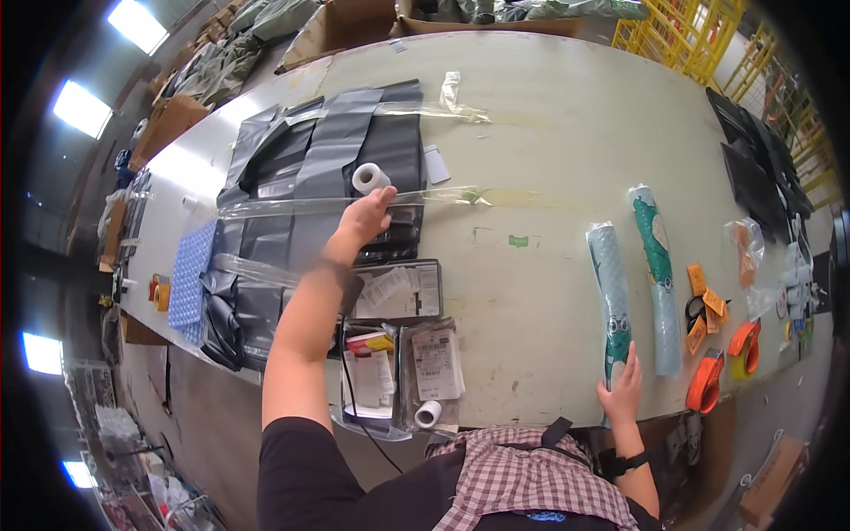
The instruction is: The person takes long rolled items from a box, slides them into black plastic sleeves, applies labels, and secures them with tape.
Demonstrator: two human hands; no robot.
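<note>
My left hand (365, 219) is closed at the lower side of a small white roll (368, 179) with a hollow core, above a pile of dark grey plastic bags (341, 146). Clear tape strips (301, 206) cross the bags. On the right, my right hand (623, 389) grips the near end of a pale blue rolled item in clear plastic (609, 274), which has a green printed figure. Its fingers lie along one side and the thumb along the other. Beside it lies a similar wrapped roll (656, 265), touched by neither hand.
Trays (440, 292) of papers and labels stand near the table's front edge, with another white roll (428, 413). At right lie orange tape dispensers (706, 382), black scissors (695, 310), orange tags (706, 296) and black bags (753, 168). Blue bubble wrap (190, 279) lies left.
</note>
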